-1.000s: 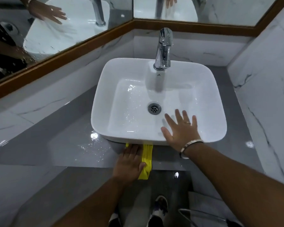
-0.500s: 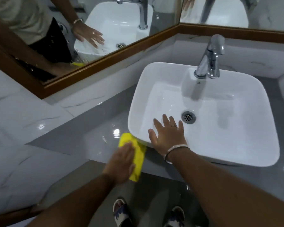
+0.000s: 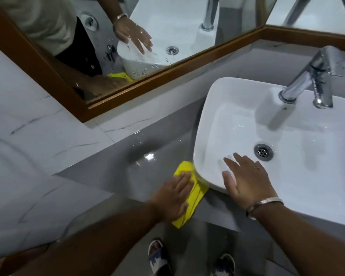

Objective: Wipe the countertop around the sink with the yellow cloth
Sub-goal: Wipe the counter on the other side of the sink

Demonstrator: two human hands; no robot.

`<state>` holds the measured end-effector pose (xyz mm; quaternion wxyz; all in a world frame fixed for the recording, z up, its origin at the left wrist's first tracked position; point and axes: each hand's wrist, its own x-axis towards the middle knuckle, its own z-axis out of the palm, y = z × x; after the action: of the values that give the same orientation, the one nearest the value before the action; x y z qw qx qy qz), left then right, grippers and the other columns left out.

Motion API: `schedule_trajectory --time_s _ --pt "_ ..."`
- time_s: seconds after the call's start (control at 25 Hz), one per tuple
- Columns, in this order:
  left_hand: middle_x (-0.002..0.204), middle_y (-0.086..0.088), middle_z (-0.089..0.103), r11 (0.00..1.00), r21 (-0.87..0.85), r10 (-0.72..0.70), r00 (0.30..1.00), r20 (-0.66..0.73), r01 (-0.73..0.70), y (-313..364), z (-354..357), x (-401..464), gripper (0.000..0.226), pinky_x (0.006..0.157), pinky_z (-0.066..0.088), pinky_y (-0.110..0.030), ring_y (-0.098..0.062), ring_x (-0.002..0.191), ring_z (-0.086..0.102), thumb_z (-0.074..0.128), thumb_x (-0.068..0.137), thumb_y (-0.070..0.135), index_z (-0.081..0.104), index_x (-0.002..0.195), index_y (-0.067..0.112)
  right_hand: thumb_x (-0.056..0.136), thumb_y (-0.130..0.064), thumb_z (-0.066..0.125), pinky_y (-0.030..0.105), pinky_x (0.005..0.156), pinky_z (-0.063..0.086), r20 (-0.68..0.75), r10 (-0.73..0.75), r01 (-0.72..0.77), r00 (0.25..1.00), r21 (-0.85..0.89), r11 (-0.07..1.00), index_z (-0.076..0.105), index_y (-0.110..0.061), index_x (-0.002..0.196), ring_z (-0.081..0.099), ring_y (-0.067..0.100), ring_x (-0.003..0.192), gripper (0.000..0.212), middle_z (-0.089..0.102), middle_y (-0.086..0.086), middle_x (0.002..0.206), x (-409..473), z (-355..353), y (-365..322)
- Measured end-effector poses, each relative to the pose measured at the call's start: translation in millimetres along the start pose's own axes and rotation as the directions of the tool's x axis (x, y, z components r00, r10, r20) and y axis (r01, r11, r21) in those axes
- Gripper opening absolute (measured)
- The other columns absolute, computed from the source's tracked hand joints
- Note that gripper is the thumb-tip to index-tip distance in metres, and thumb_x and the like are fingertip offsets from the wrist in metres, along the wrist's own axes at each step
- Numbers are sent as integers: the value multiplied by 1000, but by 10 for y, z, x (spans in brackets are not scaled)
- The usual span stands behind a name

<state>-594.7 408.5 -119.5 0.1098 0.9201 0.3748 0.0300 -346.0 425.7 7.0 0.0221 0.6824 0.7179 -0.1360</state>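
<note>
— Where the grey countertop (image 3: 100,172) meets the front-left corner of the white sink (image 3: 211,108), what is that left hand (image 3: 172,198) doing?

— It lies flat on the yellow cloth (image 3: 189,198), fingers straight and close together, palm pressing the cloth down onto the counter rather than pinching it. The cloth is folded, one end poking out past the fingertips, the other hanging over the counter's front edge, and its right side touches the base of the basin.

— And the right hand (image 3: 247,180)?

— Spread open, fingers apart, resting on the sink's near rim with the fingertips reaching down into the bowl, just short of the drain (image 3: 263,152). It grasps nothing. There's a ring on one finger and a metal bangle (image 3: 264,205) at the wrist.

— The counter looks wet.

— Glossy, with bright glints just beyond the cloth. The picture is blurred there, so I can't tell water from shine.

— What else from up here?

— A chrome tap (image 3: 311,80) at the back of the basin, a wood-framed mirror (image 3: 48,62) along the left wall showing both hands and the cloth again, and sandalled feet below the counter edge.
</note>
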Motion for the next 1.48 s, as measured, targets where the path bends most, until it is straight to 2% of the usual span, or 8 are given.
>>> schedule_trajectory --time_s 0.12,0.28,0.56,0.8,1.0,1.24,1.4,1.48 --pt "144 -31 41 920 -50 -391 912 -121 388 -440 -79 518 71 105 37 -57 -49 132 39 38 82 41 44 137 -4 86 -52 20 51 105 34 -18 0 0 1000 4 1000 49 -24 131 42 33 129 60 49 10 140 -11 1 19" --pt "144 -35 38 393 -207 -909 345 -233 896 -499 -68 -92 68 111 30 -54 -46 135 34 53 82 31 40 137 -7 88 -50 21 49 104 36 12 -25 25 1000 6 1000 49 -23 131 44 32 128 58 51 10 138 -3 -30 -8" --pt "146 -29 39 835 -123 -546 835 -65 536 -247 -71 571 72 110 31 -53 -45 135 36 39 82 44 45 138 -1 88 -48 22 49 101 40 2 -49 49 999 31 998 53 -20 128 47 31 126 58 55 9 135 -15 -87 -44" --pt "146 -34 35 236 -259 -958 179 -226 937 -600 -72 -488 67 113 25 -54 -47 137 31 56 86 30 36 139 -8 87 -49 20 48 101 40 5 -62 62 998 45 997 52 -19 129 47 31 126 61 55 10 134 6 -71 -32" --pt "149 -28 34 799 -63 -600 784 -157 598 -451 59 -130 70 113 23 -51 -45 137 33 38 89 43 38 141 -4 87 -49 20 47 103 39 -6 -69 69 998 55 996 52 -18 129 46 30 127 61 55 10 135 -10 -81 -37" --pt "141 -41 36 249 -228 -952 195 -237 941 -1099 -104 -995 73 102 35 -66 -56 129 37 34 85 40 37 136 -12 87 -48 21 45 103 38 -11 -87 87 996 52 995 52 -16 129 46 30 127 61 56 11 133 10 -61 -33" --pt "150 -30 30 778 -111 -629 768 -119 619 -241 107 -261 73 112 27 -60 -46 139 28 35 88 45 35 143 -5 87 -49 19 46 103 39 -5 -76 76 997 39 996 50 -18 130 44 30 128 61 55 10 134 -4 -14 -6" --pt "150 -28 32 872 -30 -487 863 -132 488 -500 25 -304 71 112 28 -56 -46 137 32 32 92 47 38 141 -4 87 -48 20 46 103 39 -14 -72 73 997 42 996 50 -18 129 44 30 127 60 55 10 134 7 -18 -5"
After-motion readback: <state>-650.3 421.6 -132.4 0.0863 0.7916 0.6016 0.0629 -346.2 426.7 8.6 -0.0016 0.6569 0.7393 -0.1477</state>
